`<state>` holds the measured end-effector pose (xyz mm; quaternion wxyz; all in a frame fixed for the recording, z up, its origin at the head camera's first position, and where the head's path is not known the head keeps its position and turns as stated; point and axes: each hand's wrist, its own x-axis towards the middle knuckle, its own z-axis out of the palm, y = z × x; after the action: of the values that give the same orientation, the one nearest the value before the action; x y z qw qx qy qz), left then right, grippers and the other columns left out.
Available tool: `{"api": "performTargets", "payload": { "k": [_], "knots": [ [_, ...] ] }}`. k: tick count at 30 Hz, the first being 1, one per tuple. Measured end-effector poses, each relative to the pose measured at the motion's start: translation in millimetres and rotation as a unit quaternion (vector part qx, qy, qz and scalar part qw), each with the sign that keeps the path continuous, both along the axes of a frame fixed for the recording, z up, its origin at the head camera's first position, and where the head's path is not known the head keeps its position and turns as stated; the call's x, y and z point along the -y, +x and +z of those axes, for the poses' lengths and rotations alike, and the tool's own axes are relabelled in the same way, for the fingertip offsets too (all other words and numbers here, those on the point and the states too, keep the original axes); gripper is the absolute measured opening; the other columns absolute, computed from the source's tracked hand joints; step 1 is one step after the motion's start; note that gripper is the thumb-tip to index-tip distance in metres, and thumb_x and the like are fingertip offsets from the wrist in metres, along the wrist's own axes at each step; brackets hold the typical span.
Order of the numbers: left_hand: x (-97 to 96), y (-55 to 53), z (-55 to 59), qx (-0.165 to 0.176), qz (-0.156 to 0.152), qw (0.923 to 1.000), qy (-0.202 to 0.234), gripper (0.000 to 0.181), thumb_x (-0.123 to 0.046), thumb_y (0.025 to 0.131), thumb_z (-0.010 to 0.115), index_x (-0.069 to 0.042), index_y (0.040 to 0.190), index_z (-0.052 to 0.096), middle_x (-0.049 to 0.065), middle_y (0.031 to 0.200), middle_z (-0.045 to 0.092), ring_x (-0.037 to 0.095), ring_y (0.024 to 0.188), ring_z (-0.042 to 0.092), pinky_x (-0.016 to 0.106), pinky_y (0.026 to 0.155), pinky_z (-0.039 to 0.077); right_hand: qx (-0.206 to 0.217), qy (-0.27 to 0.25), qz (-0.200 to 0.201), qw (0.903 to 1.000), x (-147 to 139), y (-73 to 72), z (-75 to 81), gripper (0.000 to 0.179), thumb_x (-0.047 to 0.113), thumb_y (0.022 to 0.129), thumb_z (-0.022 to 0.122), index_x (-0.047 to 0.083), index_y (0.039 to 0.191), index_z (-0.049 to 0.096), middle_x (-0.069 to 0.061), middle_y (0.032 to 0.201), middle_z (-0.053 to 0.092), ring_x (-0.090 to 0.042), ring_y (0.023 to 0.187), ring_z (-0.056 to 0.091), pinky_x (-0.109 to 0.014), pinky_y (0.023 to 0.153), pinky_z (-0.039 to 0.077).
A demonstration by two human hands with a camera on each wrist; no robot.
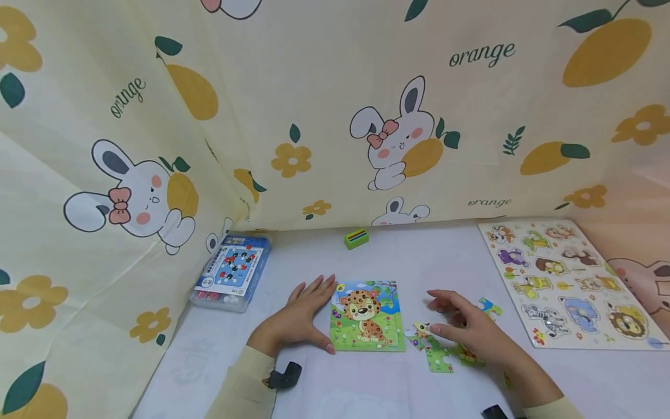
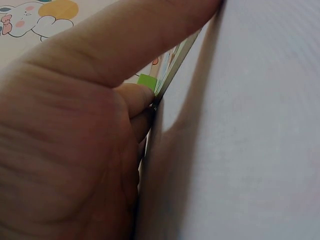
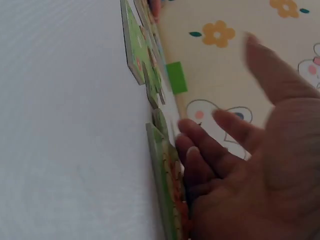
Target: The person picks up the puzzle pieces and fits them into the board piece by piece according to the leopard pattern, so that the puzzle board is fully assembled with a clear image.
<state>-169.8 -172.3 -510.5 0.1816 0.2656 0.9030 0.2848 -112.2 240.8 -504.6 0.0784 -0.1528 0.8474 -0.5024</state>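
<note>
A square picture puzzle (image 1: pixel 373 326) with a spotted leopard cub on a green meadow lies flat in the middle of the white table. My left hand (image 1: pixel 295 319) rests at its left side, fingers stretched and thumb at its lower left corner. Loose jigsaw pieces (image 1: pixel 439 362) lie to the puzzle's right, partly under my right hand (image 1: pixel 476 329). That hand hovers above them with thumb and fingers apart and nothing between them. The right wrist view shows a thick green-edged piece (image 3: pixel 162 175) beside the right fingers.
At the back stands a small green block (image 1: pixel 356 239) with coloured stripes. A clear box with a blue label (image 1: pixel 230 270) sits at the left. On the right lies a large animal puzzle board (image 1: pixel 567 279). A printed cloth (image 1: pixel 324 105) hangs behind the table.
</note>
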Motion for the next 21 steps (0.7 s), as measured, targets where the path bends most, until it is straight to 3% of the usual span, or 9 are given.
{"api": "performTargets", "payload": {
  "k": [3, 6, 10, 13, 21],
  "knots": [
    [0.0, -0.3, -0.1, 0.000, 0.000, 1.0000, -0.001, 0.144, -0.057, 0.063, 0.103, -0.017, 0.175, 0.022, -0.009, 0.180, 0.007, 0.019, 0.165, -0.005, 0.050, 0.129, -0.011, -0.014, 0.050, 0.018, 0.9985, 5, 1.8, -2.6, 0.067, 0.040, 0.094, 0.087, 0.018, 0.152, 0.062, -0.001, 0.145, 0.062, -0.033, 0.137, 0.052, -0.050, 0.114, 0.045],
    [0.0, -0.5, -0.8, -0.003, -0.001, 1.0000, -0.001, 0.144, -0.057, 0.063, 0.103, -0.017, 0.175, 0.022, -0.009, 0.181, 0.007, 0.018, 0.165, -0.004, 0.050, 0.129, -0.011, -0.040, 0.099, 0.024, 0.9940, 13, 4.6, -4.3, 0.064, 0.048, 0.087, 0.091, 0.023, 0.142, 0.070, 0.004, 0.142, 0.058, -0.034, 0.139, 0.047, -0.066, 0.115, 0.037],
    [0.4, -0.6, -1.4, -0.005, -0.002, 1.0000, 0.000, 0.144, -0.057, 0.063, 0.103, -0.017, 0.175, 0.022, -0.009, 0.181, 0.007, 0.018, 0.165, -0.004, 0.050, 0.129, -0.011, -0.064, 0.125, 0.004, 0.9901, 22, 6.7, -4.6, 0.039, 0.038, 0.088, 0.093, 0.023, 0.121, 0.078, 0.002, 0.132, 0.057, -0.034, 0.129, 0.048, -0.065, 0.109, 0.040],
    [0.4, -0.8, -2.0, -0.006, -0.003, 1.0000, 0.002, 0.145, -0.057, 0.062, 0.103, -0.016, 0.175, 0.022, -0.008, 0.181, 0.007, 0.018, 0.165, -0.004, 0.051, 0.129, -0.011, -0.058, 0.122, -0.012, 0.9908, 27, 7.4, -2.9, 0.024, 0.028, 0.090, 0.092, 0.023, 0.109, 0.078, 0.002, 0.128, 0.058, -0.034, 0.126, 0.049, -0.061, 0.106, 0.042],
    [0.2, -0.4, -1.8, -0.007, 0.000, 1.0000, -0.001, 0.145, -0.058, 0.062, 0.103, -0.017, 0.175, 0.022, -0.009, 0.180, 0.008, 0.019, 0.165, -0.004, 0.050, 0.129, -0.010, -0.011, 0.113, -0.021, 0.9933, 28, 6.3, 2.5, 0.027, 0.020, 0.091, 0.090, 0.021, 0.109, 0.071, 0.004, 0.120, 0.063, -0.031, 0.124, 0.051, -0.060, 0.109, 0.042]
  ]
}}
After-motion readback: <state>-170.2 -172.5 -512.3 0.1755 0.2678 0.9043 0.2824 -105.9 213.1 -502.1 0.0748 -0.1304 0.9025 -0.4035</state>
